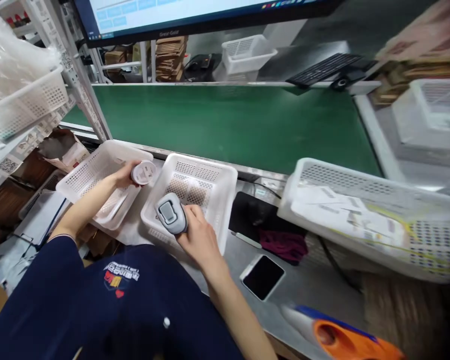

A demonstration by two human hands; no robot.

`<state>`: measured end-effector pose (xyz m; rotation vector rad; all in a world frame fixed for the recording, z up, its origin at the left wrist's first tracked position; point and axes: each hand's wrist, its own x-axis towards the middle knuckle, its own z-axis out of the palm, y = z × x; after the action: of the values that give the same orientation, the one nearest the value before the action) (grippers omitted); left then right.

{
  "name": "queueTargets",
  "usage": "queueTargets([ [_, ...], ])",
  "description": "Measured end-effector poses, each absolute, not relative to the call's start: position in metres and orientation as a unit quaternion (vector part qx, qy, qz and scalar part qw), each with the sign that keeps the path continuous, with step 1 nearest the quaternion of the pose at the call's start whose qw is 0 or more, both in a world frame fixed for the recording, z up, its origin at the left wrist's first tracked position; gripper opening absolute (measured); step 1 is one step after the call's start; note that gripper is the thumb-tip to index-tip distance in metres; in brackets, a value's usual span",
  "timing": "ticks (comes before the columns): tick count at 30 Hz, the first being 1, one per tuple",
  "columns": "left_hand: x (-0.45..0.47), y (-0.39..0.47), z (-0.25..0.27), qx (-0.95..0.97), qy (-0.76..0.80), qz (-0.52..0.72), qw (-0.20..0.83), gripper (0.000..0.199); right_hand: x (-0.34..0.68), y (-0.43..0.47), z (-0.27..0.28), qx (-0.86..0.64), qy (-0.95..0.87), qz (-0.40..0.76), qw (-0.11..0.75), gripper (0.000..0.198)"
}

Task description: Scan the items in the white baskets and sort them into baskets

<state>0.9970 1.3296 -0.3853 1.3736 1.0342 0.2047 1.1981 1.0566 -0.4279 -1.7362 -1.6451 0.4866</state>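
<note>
My left hand (126,174) is closed around a round white container (144,172), whose printed label faces up. It is held over the right rim of the left white basket (75,175). A grey handheld barcode scanner (171,214) is gripped in my right hand (199,232), above the near part of the second white basket (225,175). Patterned brown and white items (198,192) show at the bottom of that second basket. My right fingers are partly hidden behind the scanner.
Behind the baskets runs a green conveyor belt (225,125), below a monitor (210,20). To the right stand a phone (263,277), a dark red cloth (283,245) and a long basket of papers (345,212). An orange and blue tool (345,335) lies near the front edge.
</note>
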Motion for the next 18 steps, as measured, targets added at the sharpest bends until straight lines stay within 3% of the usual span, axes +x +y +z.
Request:
queueTargets([
  [3,1.025,1.314,-0.391,0.589,0.424,0.055,0.685,0.065,1.198,1.061,-0.422,-0.694,-0.628,0.150,0.318,0.065],
  [8,1.058,1.307,-0.405,0.670,0.368,-0.038,0.644,0.062,1.206,1.049,-0.422,-0.731,-0.579,0.160,0.324,0.061],
  [10,1.065,1.322,-0.406,0.752,0.345,-0.055,0.559,0.053,1.210,1.038,-0.426,-0.733,-0.558,0.184,0.343,0.054],
  [13,1.063,1.360,-0.401,0.858,0.409,-0.015,0.310,0.026,1.214,1.020,-0.438,-0.723,-0.531,0.225,0.381,0.034],
  [15,1.051,1.384,-0.401,0.846,0.500,0.007,0.183,0.033,1.215,1.012,-0.447,-0.724,-0.513,0.246,0.390,0.020],
  [18,1.025,1.402,-0.411,0.801,0.574,-0.028,0.166,0.050,1.213,1.011,-0.453,-0.725,-0.501,0.270,0.388,0.016],
])
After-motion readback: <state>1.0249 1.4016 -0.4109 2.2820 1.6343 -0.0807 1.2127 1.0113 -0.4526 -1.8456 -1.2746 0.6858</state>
